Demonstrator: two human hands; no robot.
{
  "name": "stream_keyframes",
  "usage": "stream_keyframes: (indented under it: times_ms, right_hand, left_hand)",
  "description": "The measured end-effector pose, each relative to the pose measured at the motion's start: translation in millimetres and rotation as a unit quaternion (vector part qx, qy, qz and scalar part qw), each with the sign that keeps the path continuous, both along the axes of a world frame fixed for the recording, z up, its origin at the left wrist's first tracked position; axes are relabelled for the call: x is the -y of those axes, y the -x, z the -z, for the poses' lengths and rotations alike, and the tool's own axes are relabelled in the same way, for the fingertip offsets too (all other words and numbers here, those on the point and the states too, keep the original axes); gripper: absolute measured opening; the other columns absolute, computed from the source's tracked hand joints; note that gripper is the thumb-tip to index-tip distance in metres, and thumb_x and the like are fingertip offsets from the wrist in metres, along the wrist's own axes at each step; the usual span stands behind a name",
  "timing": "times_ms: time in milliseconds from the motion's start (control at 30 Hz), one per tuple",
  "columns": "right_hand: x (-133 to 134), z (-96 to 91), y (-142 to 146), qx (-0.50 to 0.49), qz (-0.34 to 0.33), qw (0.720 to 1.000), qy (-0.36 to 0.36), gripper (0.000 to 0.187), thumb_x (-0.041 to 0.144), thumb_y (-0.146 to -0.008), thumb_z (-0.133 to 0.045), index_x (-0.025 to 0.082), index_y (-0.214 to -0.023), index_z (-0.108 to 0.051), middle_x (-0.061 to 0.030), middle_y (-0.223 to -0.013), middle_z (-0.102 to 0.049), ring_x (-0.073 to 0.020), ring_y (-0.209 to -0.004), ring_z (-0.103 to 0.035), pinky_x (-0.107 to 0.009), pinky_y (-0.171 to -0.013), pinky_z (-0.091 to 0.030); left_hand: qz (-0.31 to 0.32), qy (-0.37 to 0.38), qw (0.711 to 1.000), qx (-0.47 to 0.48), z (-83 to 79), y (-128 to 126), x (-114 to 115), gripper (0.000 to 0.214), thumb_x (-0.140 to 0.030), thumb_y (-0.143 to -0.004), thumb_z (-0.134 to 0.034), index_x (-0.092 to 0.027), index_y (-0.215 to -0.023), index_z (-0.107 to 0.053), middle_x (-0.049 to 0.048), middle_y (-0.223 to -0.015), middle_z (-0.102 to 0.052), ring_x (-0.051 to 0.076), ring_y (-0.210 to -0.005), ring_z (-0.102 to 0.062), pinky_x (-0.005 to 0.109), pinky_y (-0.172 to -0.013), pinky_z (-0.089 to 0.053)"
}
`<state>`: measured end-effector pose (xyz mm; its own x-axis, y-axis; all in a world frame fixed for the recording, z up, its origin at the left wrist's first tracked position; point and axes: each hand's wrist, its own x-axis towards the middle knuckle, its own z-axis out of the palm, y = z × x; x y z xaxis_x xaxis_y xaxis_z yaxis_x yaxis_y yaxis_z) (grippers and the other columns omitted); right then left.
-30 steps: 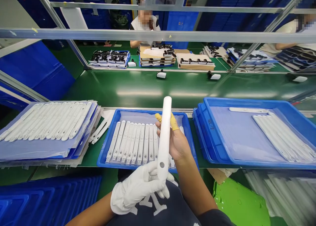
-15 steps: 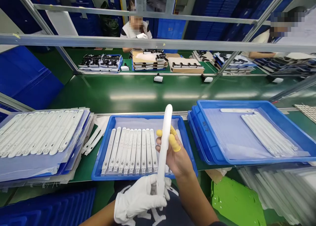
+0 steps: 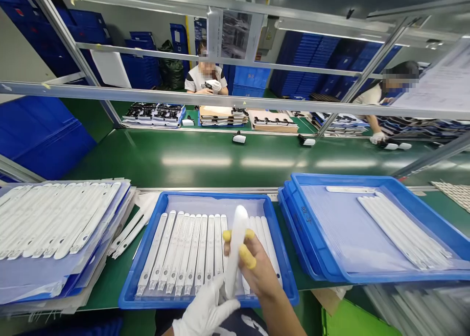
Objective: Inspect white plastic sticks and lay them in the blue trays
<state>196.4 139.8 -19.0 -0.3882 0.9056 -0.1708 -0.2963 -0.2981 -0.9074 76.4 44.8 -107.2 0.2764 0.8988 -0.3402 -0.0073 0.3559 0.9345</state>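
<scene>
A long white plastic strip (image 3: 237,245) with a rounded top end stands tilted in front of me, slightly blurred. My right hand (image 3: 259,267), with yellow finger cots on several fingertips, grips it around the middle. At its lower end is my left hand (image 3: 207,306) in a white glove, with thumb and fingers around the strip's bottom; part of that hold is hidden. Below and behind them lies a blue tray (image 3: 127,282), in which similar white strips (image 3: 189,253) lie side by side on a translucent sheet. My right hand covers some of these.
To the left, more strips (image 3: 47,218) lie on stacked sheets, with loose strips (image 3: 130,231) beside them. Stacked blue trays (image 3: 319,257) on the right hold several strips. A metal frame bar (image 3: 165,97) crosses ahead. Two people sit beyond the green belt (image 3: 176,155).
The view has tilted upward, so the bench sits lower in the picture. The held strip now appears lower and more foreshortened. A far person's gloved hand has reached onto the belt.
</scene>
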Motion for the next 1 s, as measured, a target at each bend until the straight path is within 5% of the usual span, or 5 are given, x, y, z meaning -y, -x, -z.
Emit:
stream_keyframes:
  times_ms: [167, 367, 567, 733, 1000]
  right_hand:
    - [-42.9, 84.2, -1.1, 0.26, 0.1, 0.96, 0.025, 0.034, 0.04, -0.087, -0.066, 0.02, -0.114, -0.064, -0.0077, -0.107, -0.069, -0.0217, -0.094, -0.066, -0.04, -0.089, -0.052]
    - [-49.8, 147.4, -8.7, 0.406, 0.091, 0.909, 0.036, 0.026, 0.031, -0.096, -0.063, 0.015, -0.116, -0.063, -0.009, -0.12, -0.065, -0.0227, -0.105, -0.064, -0.045, -0.091, -0.054]
    - [-37.7, 155.7, -20.2, 0.513, 0.065, 0.856, -0.024, 0.023, 0.026, -0.094, -0.064, 0.016, -0.115, -0.064, -0.0098, -0.13, -0.06, -0.0261, -0.119, -0.058, -0.05, -0.101, -0.048]
    - [-28.8, 156.0, -25.7, 0.571, 0.073, 0.817, -0.03, 0.024, 0.019, -0.092, -0.065, 0.016, -0.116, -0.064, -0.0108, -0.136, -0.055, -0.029, -0.128, -0.05, -0.052, -0.107, -0.042]
    - [-46.4, 124.1, -31.5, 0.515, 0.104, 0.851, -0.007, 0.026, 0.011, -0.087, -0.062, 0.013, -0.113, -0.064, -0.0123, -0.119, -0.062, -0.0276, -0.113, -0.059, -0.05, -0.103, -0.044]
  left_hand:
    - [0.07, -0.095, 0.948, -0.294, 37.1, -8.5, -19.4, 0.055, -0.025, -0.092, -0.05, -0.015, -0.146, -0.043, 0.0161, -0.141, -0.057, 0.027, -0.13, -0.054, 0.045, -0.116, -0.038]
    - [0.162, -0.147, 0.901, -0.374, 68.8, -31.0, -52.3, 0.063, -0.019, -0.083, -0.063, -0.013, -0.144, -0.05, 0.0159, -0.157, -0.041, 0.031, -0.148, -0.032, 0.048, -0.124, -0.022]
    - [0.225, -0.154, 0.871, -0.408, 82.0, -34.2, -64.5, 0.062, -0.027, -0.084, -0.066, -0.017, -0.143, -0.052, 0.0155, -0.158, -0.04, 0.036, -0.149, -0.027, 0.062, -0.122, -0.016]
    - [0.218, -0.146, 0.877, -0.402, 81.4, -32.8, -65.3, 0.059, -0.023, -0.084, -0.064, -0.017, -0.142, -0.053, 0.0168, -0.156, -0.042, 0.036, -0.151, -0.024, 0.064, -0.122, -0.009]
    - [0.092, -0.071, 0.945, -0.305, 50.4, -24.5, -37.9, 0.061, -0.027, -0.089, -0.058, -0.01, -0.146, -0.044, 0.0198, -0.158, -0.036, 0.032, -0.149, -0.029, 0.051, -0.124, -0.019]
